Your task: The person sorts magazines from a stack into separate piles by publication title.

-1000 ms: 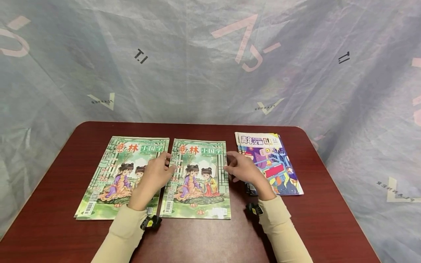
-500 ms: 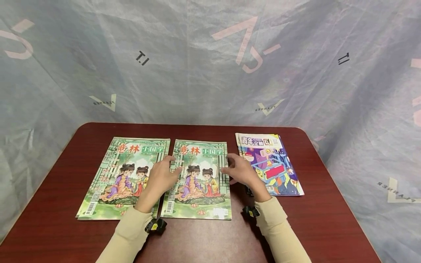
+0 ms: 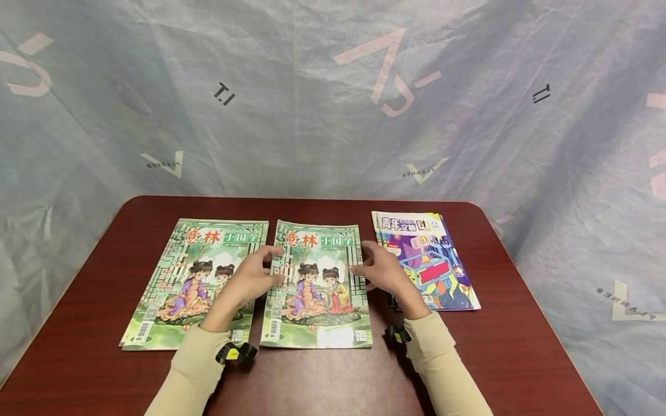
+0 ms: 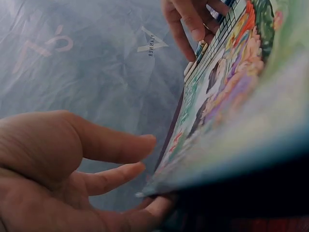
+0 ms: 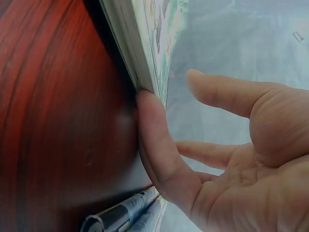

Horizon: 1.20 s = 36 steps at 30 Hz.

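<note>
A green magazine [image 3: 319,300] with two cartoon children on its cover lies between my two hands. My left hand [image 3: 253,279] is at its left edge. In the left wrist view a fingertip [image 4: 161,205] goes under that edge, with the thumb [image 4: 128,147] apart from the cover. At the opposite side, my right hand [image 3: 386,268] touches the layered page edges [image 5: 137,53] with a fingertip [image 5: 152,104]. The right thumb [image 5: 217,92] stands away from the cover. A matching green magazine [image 3: 171,300] lies left, partly hidden by my left hand and forearm.
Purple-and-blue magazines [image 3: 442,266] lie stacked at the right, close beside my right hand. All rest on a dark red-brown table [image 3: 504,346]. A grey printed cloth [image 3: 291,115] hangs behind the table's far edge.
The middle green magazine has shifted slightly right, and the glare on its lower part has grown. My left hand has moved right to its edge; my right hand has moved only a little.
</note>
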Each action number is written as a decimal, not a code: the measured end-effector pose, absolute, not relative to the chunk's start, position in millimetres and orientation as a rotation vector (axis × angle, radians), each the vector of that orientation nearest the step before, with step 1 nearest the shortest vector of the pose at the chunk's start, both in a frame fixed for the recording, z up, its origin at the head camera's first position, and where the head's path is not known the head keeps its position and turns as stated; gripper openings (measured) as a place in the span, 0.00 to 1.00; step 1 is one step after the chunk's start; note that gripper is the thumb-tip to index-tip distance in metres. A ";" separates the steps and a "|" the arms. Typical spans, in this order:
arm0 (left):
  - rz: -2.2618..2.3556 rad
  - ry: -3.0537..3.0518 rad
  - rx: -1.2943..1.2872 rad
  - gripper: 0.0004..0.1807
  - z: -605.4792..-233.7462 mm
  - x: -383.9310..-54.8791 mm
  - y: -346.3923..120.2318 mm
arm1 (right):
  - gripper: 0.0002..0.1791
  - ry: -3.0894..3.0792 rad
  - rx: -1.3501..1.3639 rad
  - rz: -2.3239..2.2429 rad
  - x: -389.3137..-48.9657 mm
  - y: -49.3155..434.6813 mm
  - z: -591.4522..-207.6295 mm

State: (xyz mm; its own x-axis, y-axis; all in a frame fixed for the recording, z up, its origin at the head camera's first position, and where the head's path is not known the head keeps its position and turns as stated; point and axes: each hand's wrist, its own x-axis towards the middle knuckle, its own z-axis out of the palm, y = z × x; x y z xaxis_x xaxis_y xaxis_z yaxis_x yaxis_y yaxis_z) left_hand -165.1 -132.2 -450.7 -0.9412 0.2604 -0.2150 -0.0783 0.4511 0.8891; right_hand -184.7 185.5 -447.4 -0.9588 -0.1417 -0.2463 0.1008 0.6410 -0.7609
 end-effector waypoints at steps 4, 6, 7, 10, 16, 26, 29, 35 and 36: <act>1.484 2.352 0.163 0.33 -454.9 -166.6 -132.4 | 0.43 2.576 -0.031 -1.233 -184.9 187.2 -447.9; 1.490 2.341 0.172 0.35 -456.2 -167.2 -132.7 | 0.43 2.567 -0.020 -1.244 -184.8 187.3 -447.4; 1.496 2.332 0.177 0.36 -456.7 -167.5 -132.6 | 0.43 2.562 -0.013 -1.250 -184.8 187.4 -447.1; 1.507 2.302 0.197 0.40 -458.1 -168.3 -132.7 | 0.43 2.552 0.014 -1.262 -185.1 187.8 -447.1; 1.617 2.173 0.143 0.45 -462.1 -171.5 -132.9 | 0.42 2.543 0.022 -1.290 -186.2 188.9 -448.5; 1.887 1.786 0.024 0.46 -464.3 -178.5 -142.9 | 0.41 2.435 0.054 -1.464 -188.9 192.5 -451.4; 1.911 1.743 0.011 0.46 -462.9 -179.1 -143.6 | 0.39 2.408 0.067 -1.493 -190.7 193.3 -450.8; 1.915 1.734 0.011 0.46 -459.3 -177.9 -141.8 | 0.36 2.404 0.006 -1.467 -191.6 194.4 -449.5; 1.907 1.745 0.014 0.47 -459.0 -177.8 -141.4 | 0.36 2.410 -0.008 -1.462 -191.4 194.7 -449.2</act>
